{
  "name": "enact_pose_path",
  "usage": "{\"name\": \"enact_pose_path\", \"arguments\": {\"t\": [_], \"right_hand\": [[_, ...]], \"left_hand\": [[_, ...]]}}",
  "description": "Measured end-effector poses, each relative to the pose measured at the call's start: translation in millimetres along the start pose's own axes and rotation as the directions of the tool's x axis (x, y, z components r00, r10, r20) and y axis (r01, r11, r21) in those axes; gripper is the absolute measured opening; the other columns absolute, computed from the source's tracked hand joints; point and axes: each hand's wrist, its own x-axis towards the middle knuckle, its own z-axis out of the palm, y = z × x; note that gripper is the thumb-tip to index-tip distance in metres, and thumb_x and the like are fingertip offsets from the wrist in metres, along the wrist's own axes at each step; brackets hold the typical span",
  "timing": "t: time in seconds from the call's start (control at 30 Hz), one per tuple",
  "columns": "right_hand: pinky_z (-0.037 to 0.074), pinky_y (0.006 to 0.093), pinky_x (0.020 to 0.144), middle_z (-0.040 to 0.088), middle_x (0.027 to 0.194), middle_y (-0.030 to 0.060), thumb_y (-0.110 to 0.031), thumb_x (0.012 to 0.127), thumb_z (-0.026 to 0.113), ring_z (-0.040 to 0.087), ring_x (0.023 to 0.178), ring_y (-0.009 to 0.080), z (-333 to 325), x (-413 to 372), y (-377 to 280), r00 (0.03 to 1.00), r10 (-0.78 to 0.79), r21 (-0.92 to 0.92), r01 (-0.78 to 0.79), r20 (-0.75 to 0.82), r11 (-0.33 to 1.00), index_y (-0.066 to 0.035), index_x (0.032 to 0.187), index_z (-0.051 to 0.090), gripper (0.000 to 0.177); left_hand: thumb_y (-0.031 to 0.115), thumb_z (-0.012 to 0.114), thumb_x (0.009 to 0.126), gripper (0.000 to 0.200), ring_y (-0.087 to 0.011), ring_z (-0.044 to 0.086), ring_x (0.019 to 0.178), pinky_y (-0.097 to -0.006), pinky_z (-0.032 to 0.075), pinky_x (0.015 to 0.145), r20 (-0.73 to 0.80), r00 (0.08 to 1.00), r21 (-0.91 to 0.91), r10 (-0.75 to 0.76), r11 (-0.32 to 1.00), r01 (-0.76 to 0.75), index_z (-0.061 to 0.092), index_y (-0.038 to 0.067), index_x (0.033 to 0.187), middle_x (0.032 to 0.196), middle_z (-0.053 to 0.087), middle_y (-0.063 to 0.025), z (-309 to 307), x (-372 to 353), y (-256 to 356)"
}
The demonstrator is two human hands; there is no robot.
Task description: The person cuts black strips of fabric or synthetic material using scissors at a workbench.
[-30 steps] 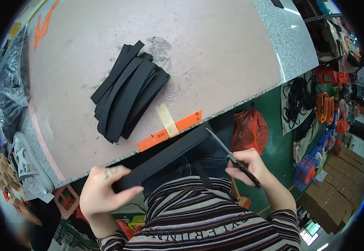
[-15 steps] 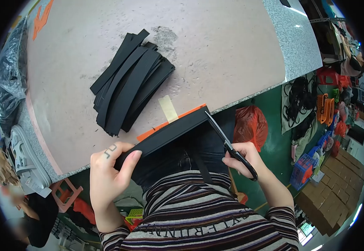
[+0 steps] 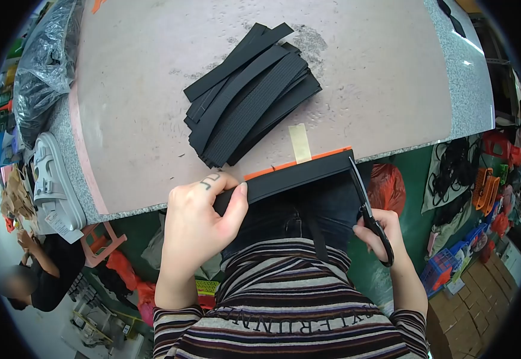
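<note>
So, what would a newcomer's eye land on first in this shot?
Probably the loose pile of black strips in the middle of the worktable. Next, the scissors in the right hand, blades at the far end of the black band that the left hand grips along the near table edge, beside an orange strip.

- Worktop (image 3: 470,78): grey speckled edging, lg pale pinkish cover (image 3: 147,113) over most of it, dark smudges nr far side
- Blk strips (image 3: 248,102): overlapping pile, approx. mid, fanned diag.
- Orange strip (image 3: 330,154): along nr edge, partly hidden, cream tape (image 3: 299,142) across it
- Pink band (image 3: 87,158): down L side
- Dark item (image 3: 451,18): far R, on edging, unclear
- Orange pc (image 3: 98,5): far L
</note>
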Motion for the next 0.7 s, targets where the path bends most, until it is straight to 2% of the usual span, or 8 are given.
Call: {"name": "enact_pose_path", "arguments": {"t": [0.27, 0.37, 0.43, 0.47, 0.5, 0.57, 0.6, 0.7], "right_hand": [[0.031, 0.0218, 0.048, 0.049, 0.057, -0.0044, -0.005, 0.079, 0.07, 0.042, 0.053, 0.0015, 1.4, -0.3, -3.5, 1.0, 0.019, 0.024, -0.018, -0.014, 1.0, 0.0, 0.07, 0.061, 0.014], [0.032, 0.0226, 0.048, 0.05, 0.057, -0.0026, -0.005, 0.079, 0.069, 0.043, 0.052, 0.0028, -4.5, -4.0, -6.2, 1.0, 0.009, -0.055, -0.01, -0.017, 0.998, 0.0, 0.071, 0.061, 0.012], [0.033, 0.0235, 0.05, 0.051, 0.058, -0.0014, -0.004, 0.079, 0.068, 0.044, 0.053, 0.0044, -1.9, -3.2, -25.6, 0.976, -0.204, -0.094, 0.198, -0.069, 0.976, -0.001, 0.076, 0.062, 0.008], [0.033, 0.0239, 0.05, 0.051, 0.059, -0.0008, -0.004, 0.079, 0.068, 0.045, 0.054, 0.0052, 0.6, -7.1, -36.7, 0.949, -0.302, -0.11, 0.291, -0.092, 0.95, -0.001, 0.078, 0.062, 0.006], [0.036, 0.0243, 0.054, 0.053, 0.066, 0.0005, -0.004, 0.08, 0.067, 0.048, 0.059, 0.0067, -1.2, -7.3, -50.7, 0.947, -0.32, -0.078, 0.316, -0.04, 0.945, -0.001, 0.086, 0.062, 0.008], [0.039, 0.026, 0.056, 0.053, 0.072, 0.0031, -0.009, 0.082, 0.07, 0.05, 0.063, 0.0086, 8.8, 2.9, -78.9, 0.967, -0.219, -0.151, 0.238, 0.132, 0.959, -0.001, 0.09, 0.061, 0.014], [0.04, 0.0277, 0.056, 0.054, 0.075, 0.0062, -0.016, 0.085, 0.073, 0.049, 0.062, 0.011, 17.5, 13.3, -74.0, 0.919, -0.317, -0.146, 0.356, 0.236, 0.923, -0.001, 0.09, 0.061, 0.02], [0.041, 0.0286, 0.056, 0.052, 0.067, 0.007, -0.022, 0.088, 0.073, 0.048, 0.059, 0.0137, 53.6, 33.3, -78.9, 0.854, -0.288, -0.028, 0.332, 0.433, 0.943, 0.0, 0.088, 0.061, 0.025]], "left_hand": [[0.004, 0.066, 0.081, 0.011, -0.025, 0.063, 0.055, -0.0288, 0.046, 0.056, -0.042, 0.999, -0.017, 0.0, 1.0, 0.0, 0.062, -0.003, 0.073, 0.063, 0.062, -0.0126, 4.6, 1.1, -0.1], [0.003, 0.065, 0.081, 0.01, -0.0223, 0.061, 0.053, -0.0286, 0.046, 0.056, -0.074, 0.996, -0.074, 0.051, 0.996, -0.057, 0.061, -0.003, 0.073, 0.062, 0.061, -0.0116, 3.5, 0.0, -0.4], [0.002, 0.068, 0.08, 0.003, -0.024, 0.064, 0.056, -0.0287, 0.049, 0.056, -0.137, 0.98, -0.182, 0.145, 0.969, -0.169, 0.066, 0.0, 0.079, 0.068, 0.065, -0.0109, -15.3, -3.6, 1.1], [0.0, 0.068, 0.081, 0.002, -0.0177, 0.065, 0.059, -0.0263, 0.048, 0.058, -0.208, 0.975, -0.226, 0.077, 0.966, -0.125, 0.067, -0.001, 0.08, 0.07, 0.066, -0.0088, -23.0, -8.9, 1.3], [0.001, 0.067, 0.085, 0.004, -0.0127, 0.061, 0.06, -0.0245, 0.046, 0.058, -0.312, 0.948, -0.19, 0.069, 0.973, -0.133, 0.066, -0.002, 0.082, 0.069, 0.065, -0.0067, -27.0, -6.7, 0.0], [0.002, 0.066, 0.088, 0.006, -0.0101, 0.056, 0.059, -0.0235, 0.044, 0.058, -0.348, 0.934, -0.218, -0.079, 0.976, 0.001, 0.065, -0.004, 0.084, 0.068, 0.062, -0.006, -30.4, 4.7, -5.6], [0.003, 0.064, 0.09, 0.008, -0.008, 0.051, 0.059, -0.0232, 0.042, 0.057, -0.356, 0.929, -0.256, -0.102, 0.967, 0.008, 0.064, -0.005, 0.086, 0.066, 0.059, -0.0045, -27.2, 8.5, -11.7], [0.001, 0.064, 0.09, 0.007, -0.0073, 0.05, 0.06, -0.0234, 0.042, 0.057, -0.333, 0.935, -0.374, -0.123, 0.928, -0.01, 0.064, -0.005, 0.087, 0.067, 0.059, -0.0028, -26.0, 4.4, -16.3]]}}
